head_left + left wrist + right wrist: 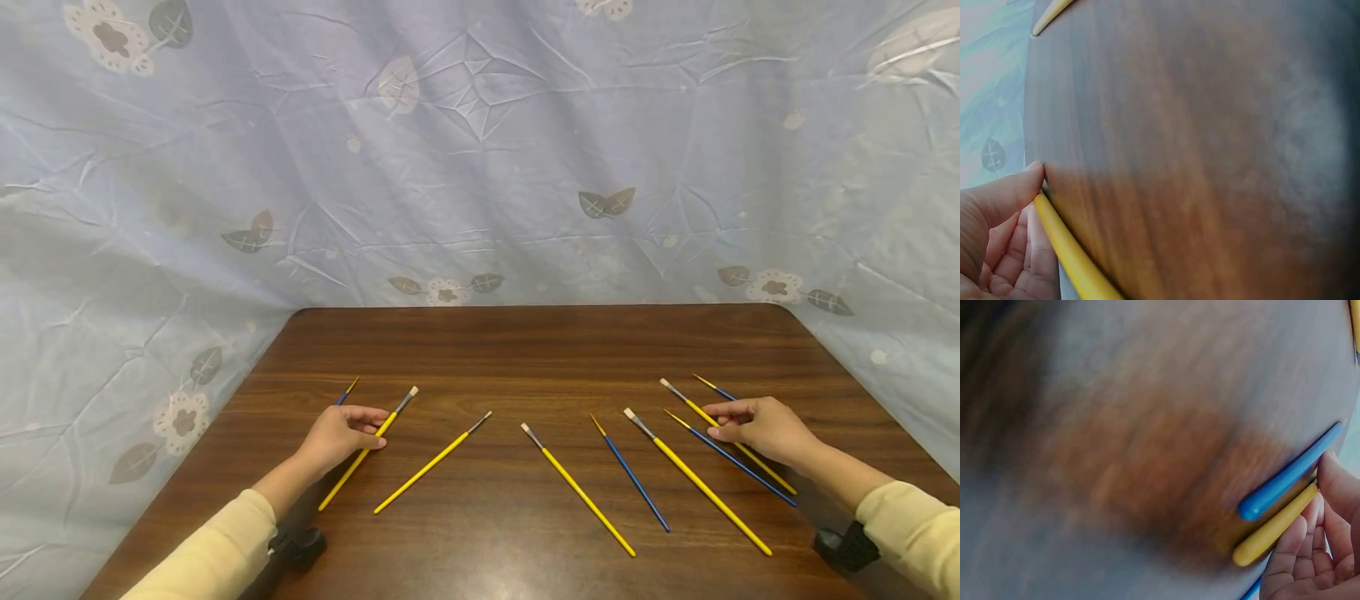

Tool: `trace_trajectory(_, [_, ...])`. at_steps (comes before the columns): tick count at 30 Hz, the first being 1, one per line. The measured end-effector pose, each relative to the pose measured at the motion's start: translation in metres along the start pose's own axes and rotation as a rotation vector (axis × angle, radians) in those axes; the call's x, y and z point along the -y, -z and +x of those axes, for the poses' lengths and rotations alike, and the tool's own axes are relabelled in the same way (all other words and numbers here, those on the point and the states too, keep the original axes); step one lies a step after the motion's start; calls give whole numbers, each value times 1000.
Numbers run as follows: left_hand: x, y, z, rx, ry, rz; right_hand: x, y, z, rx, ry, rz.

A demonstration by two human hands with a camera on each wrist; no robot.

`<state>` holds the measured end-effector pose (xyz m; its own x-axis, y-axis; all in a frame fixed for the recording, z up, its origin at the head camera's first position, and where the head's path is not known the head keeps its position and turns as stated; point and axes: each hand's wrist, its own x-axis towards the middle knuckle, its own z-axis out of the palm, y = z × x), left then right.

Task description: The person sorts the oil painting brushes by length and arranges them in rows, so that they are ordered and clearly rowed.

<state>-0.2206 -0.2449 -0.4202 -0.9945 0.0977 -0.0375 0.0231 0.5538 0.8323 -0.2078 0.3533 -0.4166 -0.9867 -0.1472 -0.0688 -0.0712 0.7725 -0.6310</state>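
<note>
My left hand (337, 435) pinches a yellow paintbrush (351, 472) near its ferrule, bristles pointing away. In the left wrist view the thumb tip lies over the yellow handle (1075, 259). A blue paintbrush (348, 389) pokes out behind that hand, mostly hidden. At the right, my right hand (767, 429) has thumb and fingers on another yellow paintbrush (684, 400); its handle (1275, 530) runs out below the fingers in the right wrist view. Right beside it lies a thin blue paintbrush (738, 463). Another blue paintbrush (712, 387) is partly covered by the right hand.
Between the hands, several more brushes lie slanted on the brown wooden table (480, 358): a yellow one (431, 464) at left, a yellow one (588, 500), a blue one (637, 483) and a long yellow one (712, 493). A floral curtain (480, 183) surrounds the table's back and sides.
</note>
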Motion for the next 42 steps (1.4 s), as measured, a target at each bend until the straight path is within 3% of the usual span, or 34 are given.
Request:
trace_trajectory(13, [1,0,0,3,13,-19,-1,-2,1,-35,-16,-63])
trace_trajectory(29, [-12,5,-2,35,20,-53,2,9,1,-7,-24,55])
trace_trajectory(42, [-20,4,7,72,58,-74,14,22,4,51,-60,187])
